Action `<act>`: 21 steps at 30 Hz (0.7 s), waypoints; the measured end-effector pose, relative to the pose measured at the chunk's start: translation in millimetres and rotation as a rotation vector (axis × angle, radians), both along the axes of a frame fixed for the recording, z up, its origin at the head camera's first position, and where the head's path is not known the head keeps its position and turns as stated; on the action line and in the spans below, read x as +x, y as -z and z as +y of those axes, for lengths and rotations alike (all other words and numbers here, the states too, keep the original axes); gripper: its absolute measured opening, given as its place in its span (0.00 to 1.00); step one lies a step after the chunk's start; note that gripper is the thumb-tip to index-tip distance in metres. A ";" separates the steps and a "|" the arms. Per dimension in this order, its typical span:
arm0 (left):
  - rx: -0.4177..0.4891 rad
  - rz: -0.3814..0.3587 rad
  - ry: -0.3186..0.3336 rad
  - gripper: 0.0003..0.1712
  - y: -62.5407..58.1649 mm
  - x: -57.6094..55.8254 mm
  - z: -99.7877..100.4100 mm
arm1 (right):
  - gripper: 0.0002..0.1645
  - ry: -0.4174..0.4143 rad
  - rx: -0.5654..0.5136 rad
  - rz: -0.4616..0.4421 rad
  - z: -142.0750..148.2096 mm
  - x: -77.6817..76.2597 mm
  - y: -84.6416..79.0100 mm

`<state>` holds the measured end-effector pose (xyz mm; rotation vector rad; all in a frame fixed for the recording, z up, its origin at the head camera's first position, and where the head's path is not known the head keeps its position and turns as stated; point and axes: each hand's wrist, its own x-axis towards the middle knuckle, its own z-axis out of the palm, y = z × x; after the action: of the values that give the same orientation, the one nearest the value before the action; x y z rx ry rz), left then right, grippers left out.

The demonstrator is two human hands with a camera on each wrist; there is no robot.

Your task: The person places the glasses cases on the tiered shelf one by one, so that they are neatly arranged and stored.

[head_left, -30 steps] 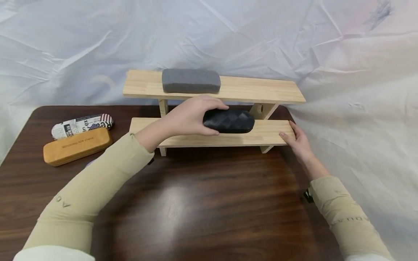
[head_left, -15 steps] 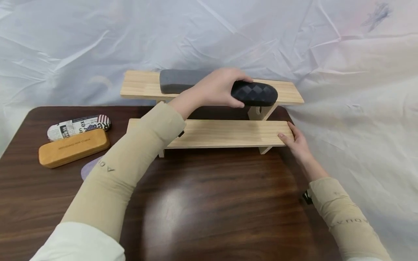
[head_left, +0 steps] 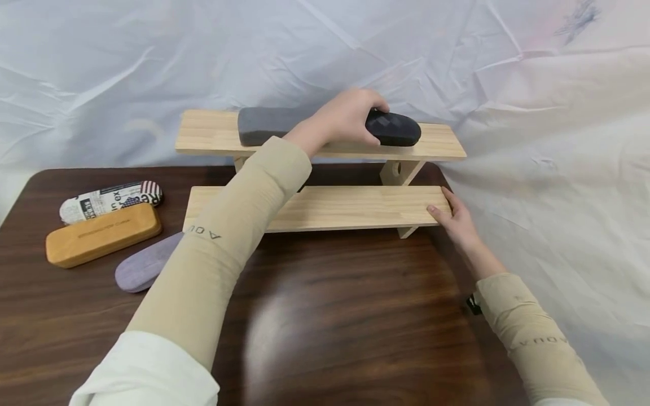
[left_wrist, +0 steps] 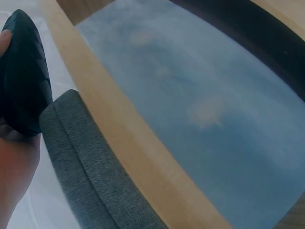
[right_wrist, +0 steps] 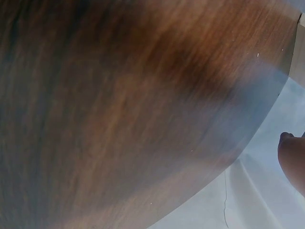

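My left hand (head_left: 345, 118) grips the left end of a black quilted glasses case (head_left: 398, 129) at the right part of the upper wooden shelf (head_left: 442, 141). Thumb and fingers wrap its two long sides. In the left wrist view, the black case (left_wrist: 26, 76) appears close to the end of a grey fabric glasses case (left_wrist: 81, 157). That grey case (head_left: 269, 124) lies on the upper shelf, partly behind my left hand. On the right, my right hand (head_left: 459, 225) holds the end of the lower shelf (head_left: 355, 208), thumb on top. Only part of that hand (right_wrist: 293, 160) shows in the right wrist view.
Left on the dark wooden table (head_left: 330, 316) lie a newsprint-patterned case (head_left: 112, 200), a tan case (head_left: 104, 234) and a lilac case (head_left: 144, 265), the last partly under my left sleeve. A crumpled white sheet (head_left: 203, 56) hangs behind the rack and along its right side.
My left hand has lifted the black glasses case from the lower shelf up to the right part of the upper shelf. My right hand keeps its hold on the lower shelf's end.
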<state>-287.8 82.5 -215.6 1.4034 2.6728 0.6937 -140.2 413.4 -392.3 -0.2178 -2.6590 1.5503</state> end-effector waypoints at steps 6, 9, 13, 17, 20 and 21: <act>-0.066 -0.004 -0.014 0.39 3.0 -4.7 3.0 | 0.49 -0.005 -0.006 0.011 -2.0 1.4 -0.3; -0.090 -0.013 -0.020 0.39 4.0 -5.4 3.9 | 0.49 -0.006 -0.005 0.015 -2.6 1.5 -0.8; -0.103 -0.027 -0.036 0.40 3.6 -6.0 3.8 | 0.49 -0.001 0.001 0.016 -2.7 0.6 -0.6; -0.117 -0.041 -0.051 0.42 4.7 -7.6 2.4 | 0.49 0.001 -0.008 0.015 -2.7 0.9 -0.9; -0.113 -0.045 -0.063 0.42 6.7 -9.6 0.6 | 0.49 -0.006 -0.012 0.014 -3.0 0.4 -1.2; -0.110 -0.045 -0.064 0.42 7.3 -9.9 0.1 | 0.49 -0.009 -0.012 0.012 -3.1 0.2 -1.1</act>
<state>-297.7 82.6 -222.9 1.2665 2.6861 0.5658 -140.0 410.3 -391.1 -0.1971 -2.6453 1.5656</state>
